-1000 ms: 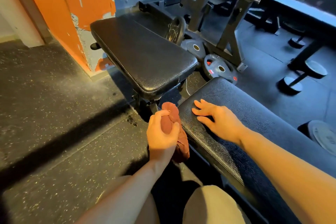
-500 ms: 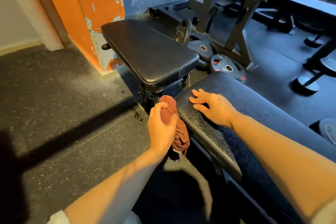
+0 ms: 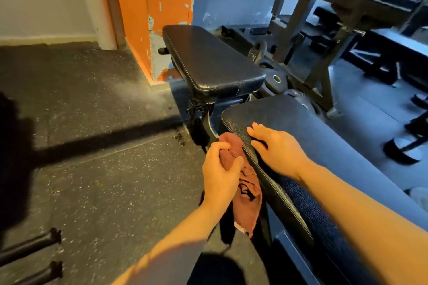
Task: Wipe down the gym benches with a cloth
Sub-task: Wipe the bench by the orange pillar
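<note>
A long black padded bench (image 3: pixel 335 146) runs from the centre to the lower right. My right hand (image 3: pixel 278 149) rests flat on its near end, fingers spread. My left hand (image 3: pixel 220 172) grips a crumpled reddish-brown cloth (image 3: pixel 246 194) against the bench's left side edge, and the cloth's loose end hangs down below the pad. A second, shorter black bench pad (image 3: pixel 208 62) stands just beyond, end to end with the first.
An orange pillar (image 3: pixel 148 7) with peeling paint stands left of the far pad. Weight plates (image 3: pixel 276 78) and a metal rack frame (image 3: pixel 324 41) sit behind the benches. Dumbbells (image 3: pixel 403 146) lie at the right. Two bar ends (image 3: pixel 53 236) poke in at the lower left over speckled rubber floor.
The view has risen and swung left. Both hands stay at the bench's near end, and the cloth in my left hand hangs lower along the side edge.
</note>
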Available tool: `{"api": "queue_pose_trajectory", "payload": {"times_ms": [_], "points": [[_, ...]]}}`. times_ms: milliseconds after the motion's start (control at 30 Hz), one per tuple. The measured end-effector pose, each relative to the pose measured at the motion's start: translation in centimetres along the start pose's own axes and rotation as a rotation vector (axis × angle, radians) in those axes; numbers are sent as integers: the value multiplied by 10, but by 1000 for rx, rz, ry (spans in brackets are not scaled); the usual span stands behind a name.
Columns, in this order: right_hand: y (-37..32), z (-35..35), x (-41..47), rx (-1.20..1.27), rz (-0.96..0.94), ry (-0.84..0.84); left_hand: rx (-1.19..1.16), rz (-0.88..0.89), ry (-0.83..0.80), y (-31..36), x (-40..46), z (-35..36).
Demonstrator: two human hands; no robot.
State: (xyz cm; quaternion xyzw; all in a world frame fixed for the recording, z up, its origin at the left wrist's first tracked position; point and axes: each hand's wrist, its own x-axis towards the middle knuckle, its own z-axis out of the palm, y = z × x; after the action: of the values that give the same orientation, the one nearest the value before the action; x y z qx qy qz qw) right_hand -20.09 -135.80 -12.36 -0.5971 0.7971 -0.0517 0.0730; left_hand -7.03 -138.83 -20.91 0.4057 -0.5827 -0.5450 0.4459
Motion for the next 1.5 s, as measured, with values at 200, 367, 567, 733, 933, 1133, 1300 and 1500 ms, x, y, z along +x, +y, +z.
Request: {"api": "queue_pose_trajectory", "payload": {"times_ms": [200, 367, 567, 733, 933, 1133, 1300, 1500], "points": [[-2, 1, 7, -85, 7, 48, -45, -10, 75, -4, 36, -1], [-2, 10, 4, -48, 34, 126, -156, 44, 229, -19, -6, 26], [-3, 7, 6, -84, 30, 113, -174, -22, 254, -18, 16, 23], [-2, 10, 3, -53, 34, 116, -166, 92, 165, -27, -33, 29], [-5, 7, 2, -66, 26, 110, -129, 25, 153, -21, 12, 14], [0, 7, 2, -77, 4, 112, -161, 155, -21, -31, -53, 31], [3, 11, 1, -44, -3, 116, -9, 236, 79, -34, -33, 27], [21, -12, -37, -58, -107, -64, -19, 245, 78, -29, -63, 38]]}}
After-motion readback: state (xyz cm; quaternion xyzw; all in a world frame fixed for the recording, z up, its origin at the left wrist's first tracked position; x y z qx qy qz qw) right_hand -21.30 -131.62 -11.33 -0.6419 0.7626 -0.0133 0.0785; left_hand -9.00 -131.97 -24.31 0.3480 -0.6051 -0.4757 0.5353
